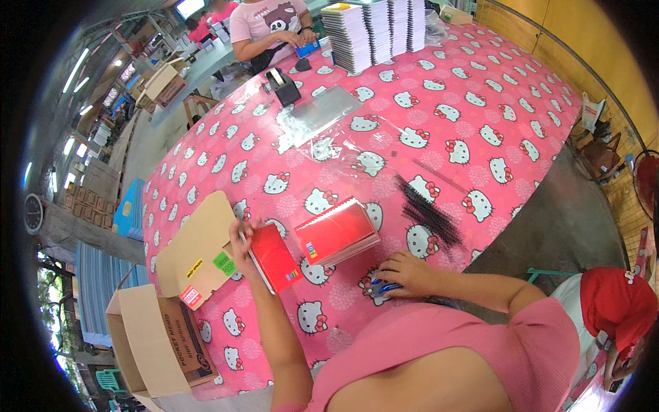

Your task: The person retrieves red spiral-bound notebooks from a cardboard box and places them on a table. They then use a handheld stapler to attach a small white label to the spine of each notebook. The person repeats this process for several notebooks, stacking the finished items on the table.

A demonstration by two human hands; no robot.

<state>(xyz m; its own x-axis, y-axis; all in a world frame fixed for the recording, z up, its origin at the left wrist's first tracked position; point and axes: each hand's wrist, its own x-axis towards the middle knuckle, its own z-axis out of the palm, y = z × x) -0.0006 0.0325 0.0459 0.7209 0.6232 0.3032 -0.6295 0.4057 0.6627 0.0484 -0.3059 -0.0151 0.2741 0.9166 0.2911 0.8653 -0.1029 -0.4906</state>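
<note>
The right hand (pixel 406 273) lies flat on the desk (pixel 480 123), its fingers resting over some blue pens (pixel 382 288); whether it actually pinches one I cannot tell. The left hand (pixel 246 242) is closed on a red notebook (pixel 274 258), holding it tilted on edge just off the pink cat-patterned cover. Just beyond and between the hands sits a small stack of red notebooks (pixel 338 232), slightly fanned. Past the right hand lies a bundle of black spiral bindings (pixel 429 209). Left of the left hand an open cardboard box (pixel 180 302) hangs at the desk's edge.

Judging from this, the tilted notebook could slip from the thin grip, and the pens could roll off the near edge if the palm lifts carelessly.

Farther out lie clear plastic sleeves (pixel 317 113), a black tape dispenser (pixel 283 86) and tall stacks of white notebooks (pixel 374 31), where another person in a pink shirt (pixel 264 24) works at the far side.
</note>
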